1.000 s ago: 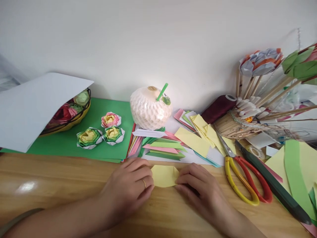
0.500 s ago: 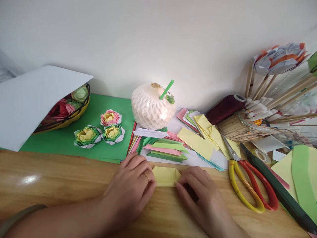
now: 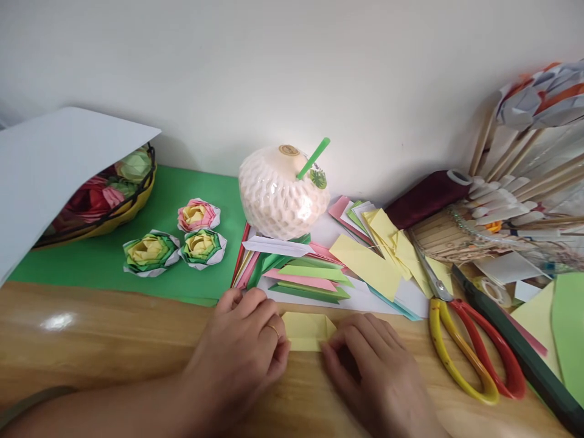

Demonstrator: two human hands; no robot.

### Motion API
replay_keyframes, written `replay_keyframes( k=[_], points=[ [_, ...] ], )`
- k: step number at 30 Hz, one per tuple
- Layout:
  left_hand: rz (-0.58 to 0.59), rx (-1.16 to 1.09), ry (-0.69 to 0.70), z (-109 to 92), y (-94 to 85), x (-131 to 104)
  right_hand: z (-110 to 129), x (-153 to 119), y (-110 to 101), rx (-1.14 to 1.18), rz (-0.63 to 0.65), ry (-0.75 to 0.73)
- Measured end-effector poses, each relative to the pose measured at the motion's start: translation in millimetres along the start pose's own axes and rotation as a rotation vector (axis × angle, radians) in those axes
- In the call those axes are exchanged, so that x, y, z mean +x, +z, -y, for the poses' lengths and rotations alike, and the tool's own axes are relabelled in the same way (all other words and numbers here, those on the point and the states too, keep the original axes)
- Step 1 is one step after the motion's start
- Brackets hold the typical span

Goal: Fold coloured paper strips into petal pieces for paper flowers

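A small folded piece of yellow paper [image 3: 306,332] lies on the wooden table between my hands, its corners creased inward. My left hand [image 3: 244,347] pinches its left end; a ring shows on one finger. At the right end, my right hand [image 3: 371,359] grips the near corner between thumb and fingers. Just beyond the paper is a pile of folded green, pink and white strips [image 3: 310,277]. Yellow paper rectangles [image 3: 367,264] lie to the right of that pile.
Scissors [image 3: 460,340] and a long dark tool [image 3: 515,347] lie at right. A wrapped coconut [image 3: 283,194] with a green straw stands by the wall. Paper flowers [image 3: 203,246] rest on green card [image 3: 177,182], beside a basket [image 3: 132,210]. A maroon thread spool [image 3: 426,198] leans at back right.
The view has shifted slightly and seems closer. Both hands keep their hold on the yellow paper, which looks almost unchanged.
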State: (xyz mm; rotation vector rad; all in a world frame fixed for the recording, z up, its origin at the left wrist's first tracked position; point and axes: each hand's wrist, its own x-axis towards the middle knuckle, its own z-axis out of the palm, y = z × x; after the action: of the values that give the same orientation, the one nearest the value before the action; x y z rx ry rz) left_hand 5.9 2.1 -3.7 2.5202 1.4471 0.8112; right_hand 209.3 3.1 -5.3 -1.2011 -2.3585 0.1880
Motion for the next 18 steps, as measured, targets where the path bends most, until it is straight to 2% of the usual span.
replay_keyframes(
  k=[10, 18],
  points=[
    [0.014, 0.022, -0.008, -2.2, -1.5, 3.3, -1.4, 2.1, -3.0, -0.003, 0.032, 0.011],
    [0.103, 0.083, 0.022, -1.1, -2.2, 3.0, -6.2, 2.6, -6.6, -0.006, 0.069, 0.029]
  ],
)
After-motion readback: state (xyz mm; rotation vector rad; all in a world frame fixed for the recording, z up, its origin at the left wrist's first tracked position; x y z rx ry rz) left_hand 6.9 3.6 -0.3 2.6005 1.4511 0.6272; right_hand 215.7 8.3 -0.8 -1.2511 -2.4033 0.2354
